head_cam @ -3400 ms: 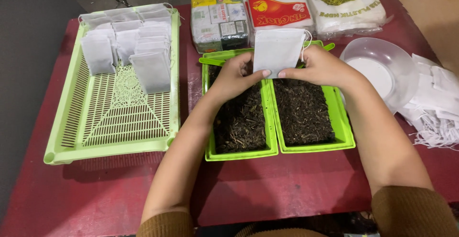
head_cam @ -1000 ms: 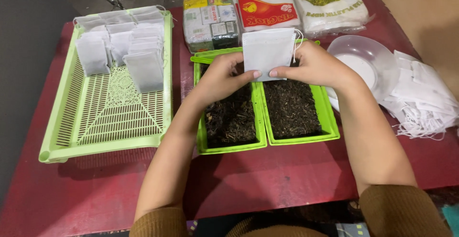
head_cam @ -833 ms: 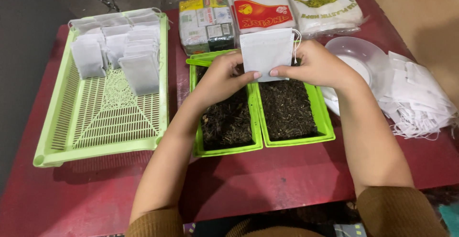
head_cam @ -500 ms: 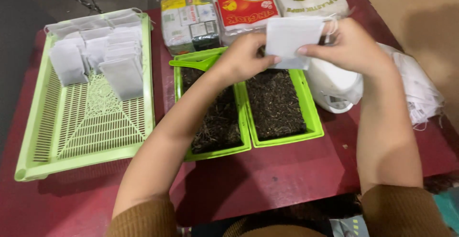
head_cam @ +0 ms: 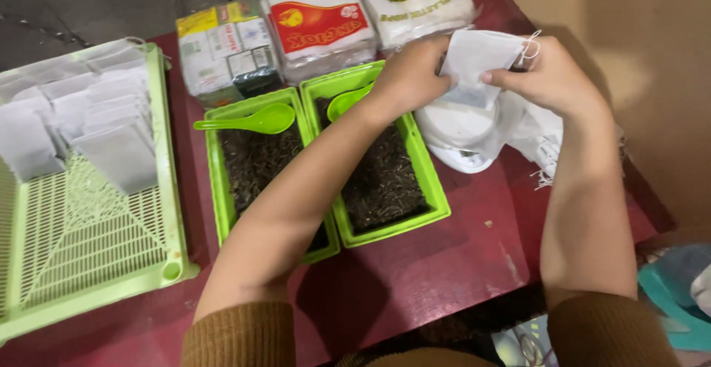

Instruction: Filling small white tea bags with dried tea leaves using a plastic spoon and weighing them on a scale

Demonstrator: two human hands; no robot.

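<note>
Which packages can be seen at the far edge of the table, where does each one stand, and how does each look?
Left package: beside the slatted tray, blocky bundle, yellow, white and dark panels.
Middle package: behind the two green tubs, white wrap with red label.
Right package: far right, behind the left hand, white bag with a dark animal drawing.
No screens or signs.

This looks like a small home workshop for packing tea by hand. A dark red bench (head_cam: 415,278) carries two green trays of loose dark tea leaves (head_cam: 385,182), each with a green spoon (head_cam: 244,121). Left of these trays a slatted green basket (head_cam: 96,248) holds rows of white filter bags (head_cam: 81,126). Behind the trays lie sealed packets (head_cam: 322,22), and the floor beyond is bare concrete.
</note>
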